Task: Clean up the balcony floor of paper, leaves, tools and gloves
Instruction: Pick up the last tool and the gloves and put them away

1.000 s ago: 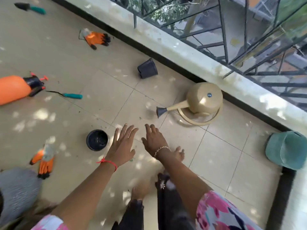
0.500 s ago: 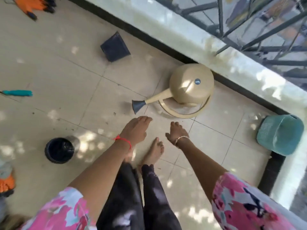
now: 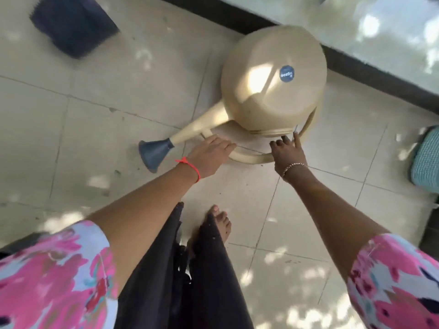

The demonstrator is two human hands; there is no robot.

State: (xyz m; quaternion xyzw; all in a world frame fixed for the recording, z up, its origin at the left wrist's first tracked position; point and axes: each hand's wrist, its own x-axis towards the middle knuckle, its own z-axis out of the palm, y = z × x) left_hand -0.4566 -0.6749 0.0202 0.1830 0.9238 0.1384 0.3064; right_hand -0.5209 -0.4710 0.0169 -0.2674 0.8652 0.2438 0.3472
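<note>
Black pot (image 3: 73, 24); teal woven object (image 3: 426, 157)

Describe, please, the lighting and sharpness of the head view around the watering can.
Head view: dappled sunlight spots the tiled floor; a bright glare patch sits on the watering can; the dark pot at top left and the floral sleeves are smeared by motion blur; the left hand and right hand near the can's handle look fairly sharp.
</note>
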